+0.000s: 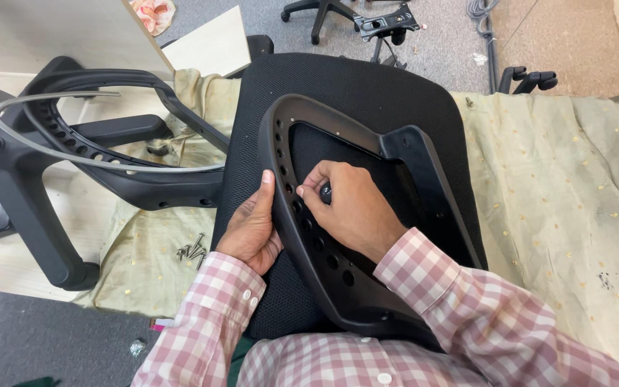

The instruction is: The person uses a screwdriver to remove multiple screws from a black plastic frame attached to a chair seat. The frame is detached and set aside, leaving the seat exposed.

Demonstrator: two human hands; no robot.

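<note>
Several loose screws [192,250] lie on the beige cloth [553,186] at 8 o'clock of the hands, below a second black frame [120,154] with a grey strip. Black perforated plastic frame [338,236], curved and hard, rests on the mesh seat cushion [367,89]. Left hand [252,229] grips its outer rim at 9 o'clock; right hand [349,208] pinches a small dark knob [325,192] inside the frame.

A second black chair frame [109,154] with a grey ring lies on the left. A few small screws [192,250] sit on a pale green cloth [560,193] with gold dots. A black chair base [317,14] and a black armrest [528,79] lie far back on the grey floor [438,36].
</note>
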